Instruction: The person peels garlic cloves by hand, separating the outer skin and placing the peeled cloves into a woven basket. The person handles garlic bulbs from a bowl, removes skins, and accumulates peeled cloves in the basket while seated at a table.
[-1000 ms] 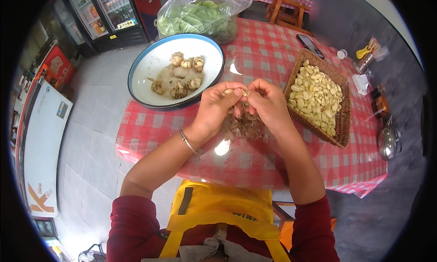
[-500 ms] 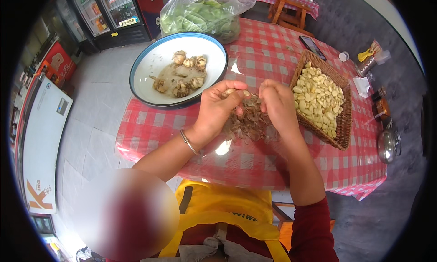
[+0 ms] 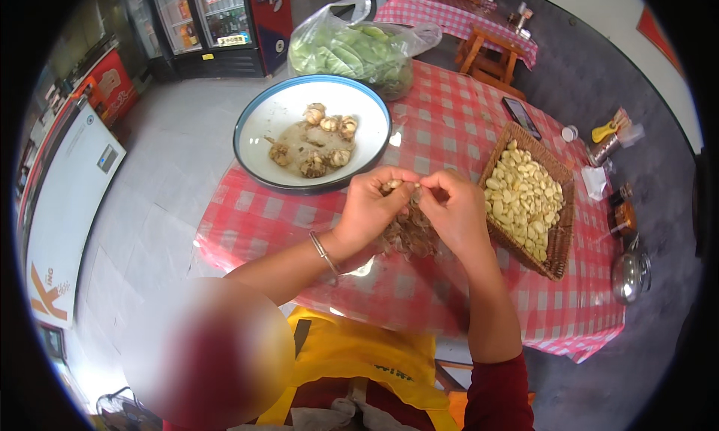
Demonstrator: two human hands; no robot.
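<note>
My left hand (image 3: 368,210) is closed around garlic cloves (image 3: 391,184), which show between its thumb and fingers. Its fingertips meet those of my right hand (image 3: 457,212), which pinches at a clove's tip or skin; that small piece is mostly hidden. Below both hands, a heap of brown papery garlic skins (image 3: 408,240) lies on the checked tablecloth. Several garlic bulbs (image 3: 314,114) sit with dirt in a white, blue-rimmed bowl (image 3: 262,120) at the left. To the right of my right hand, peeled garlic cloves (image 3: 524,199) fill much of a brown wicker basket (image 3: 563,236).
A clear plastic bag of green leaves (image 3: 348,55) stands behind the bowl. A phone (image 3: 522,118) lies beyond the basket. Along the right wall are condiment containers (image 3: 605,148) and a metal kettle (image 3: 631,276). A wooden stool (image 3: 490,56) stands by another table.
My right hand has come left, so its fingertips now meet those of my left hand at the clove. The whole view has shifted, with the table lower in the picture.
</note>
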